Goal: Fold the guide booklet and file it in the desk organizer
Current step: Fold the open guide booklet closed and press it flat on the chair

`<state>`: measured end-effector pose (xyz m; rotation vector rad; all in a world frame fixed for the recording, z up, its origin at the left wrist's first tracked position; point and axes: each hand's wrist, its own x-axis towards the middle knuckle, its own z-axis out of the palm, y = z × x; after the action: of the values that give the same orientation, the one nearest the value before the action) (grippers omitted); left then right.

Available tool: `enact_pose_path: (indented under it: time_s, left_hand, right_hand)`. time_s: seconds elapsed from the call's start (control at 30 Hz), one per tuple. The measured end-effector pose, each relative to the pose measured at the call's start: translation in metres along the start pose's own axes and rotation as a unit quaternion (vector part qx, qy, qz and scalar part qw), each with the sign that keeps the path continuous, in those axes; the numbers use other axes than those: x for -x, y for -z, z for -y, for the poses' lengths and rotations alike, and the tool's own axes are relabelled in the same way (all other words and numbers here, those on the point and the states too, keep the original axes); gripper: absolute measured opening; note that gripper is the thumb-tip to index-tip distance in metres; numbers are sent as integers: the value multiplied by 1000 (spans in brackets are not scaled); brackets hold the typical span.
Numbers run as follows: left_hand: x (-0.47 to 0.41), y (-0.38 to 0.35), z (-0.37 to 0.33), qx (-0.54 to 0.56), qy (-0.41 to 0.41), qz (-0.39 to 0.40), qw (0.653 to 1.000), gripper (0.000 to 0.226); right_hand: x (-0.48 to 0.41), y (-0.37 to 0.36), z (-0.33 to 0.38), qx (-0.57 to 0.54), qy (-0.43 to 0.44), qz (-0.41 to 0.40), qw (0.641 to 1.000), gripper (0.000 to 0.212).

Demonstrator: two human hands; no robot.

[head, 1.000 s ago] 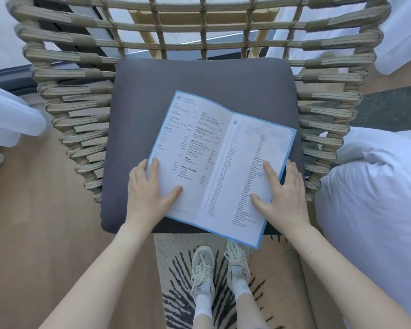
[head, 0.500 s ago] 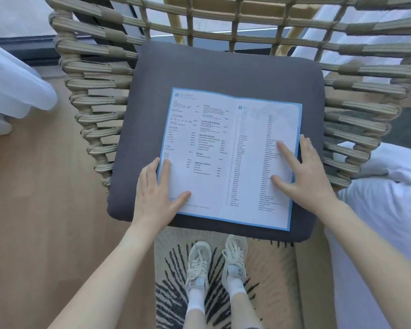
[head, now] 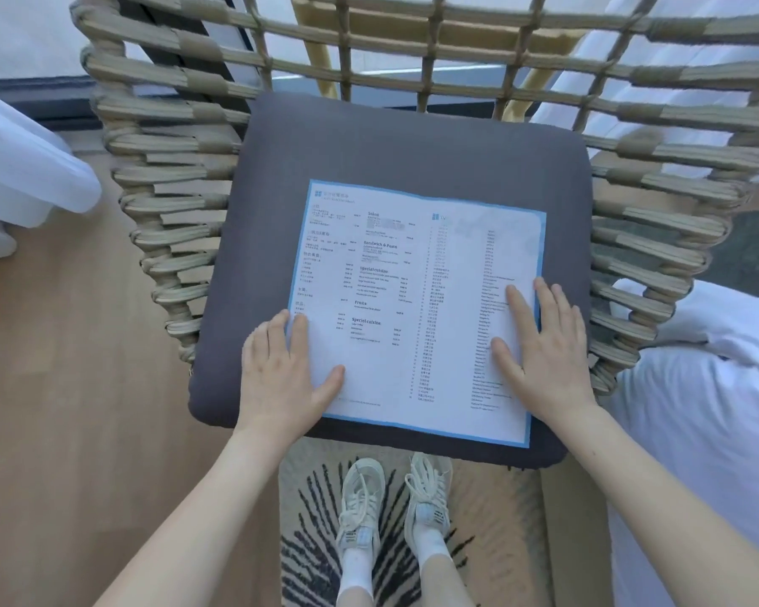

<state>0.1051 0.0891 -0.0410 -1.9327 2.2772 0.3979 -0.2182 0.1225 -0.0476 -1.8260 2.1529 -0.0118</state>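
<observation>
- Head view: the booklet (head: 417, 300) lies open and flat on the grey cushion (head: 369, 155) of a woven chair (head: 172, 177).
- The left hand (head: 281, 370) rests flat, fingers spread, on the booklet's near left corner, gripping nothing.
- The right hand (head: 544, 352) presses flat and open on the booklet's right edge.
- White sneakers (head: 391, 497) stand on a patterned rug (head: 307, 554) below the cushion's near edge.

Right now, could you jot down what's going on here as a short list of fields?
item: guide booklet, lying open and flat, not yet folded
surface: grey seat cushion of a woven chair
left hand: flat on the booklet's near left corner
right hand: flat on its right edge
hands: both pressing, neither gripping
desk organizer: not in view
</observation>
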Motion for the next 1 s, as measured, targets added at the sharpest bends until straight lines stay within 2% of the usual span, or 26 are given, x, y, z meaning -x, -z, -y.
enact_pose_path:
  time_s: [0.13,0.27,0.43,0.6,0.77,1.0]
  left_hand:
    - [-25,37,-14,17,0,-37,999,61]
    - [-58,53,-43,26,-112,-71,991,65]
    - [-96,33,-81,22,-176,-34,984,62]
    - [-104,-4,-79,3,-175,-2,984,63]
    - [-108,-32,-70,7,-181,-21,983,61]
    - [-100,-23,-45,10,-171,-21,985,63]
  right_hand:
    - [-11,25,13,-21,-12,-13,1000,67]
    - [-29,35,40,-34,31,-37,998,64]
    - [-58,12,75,-37,69,-26,997,61]
    - [-66,-17,79,-20,47,-8,999,60]
    - [-67,-40,68,-1,63,-22,998,62]
    - [-58,-34,50,-18,47,-36,998,64]
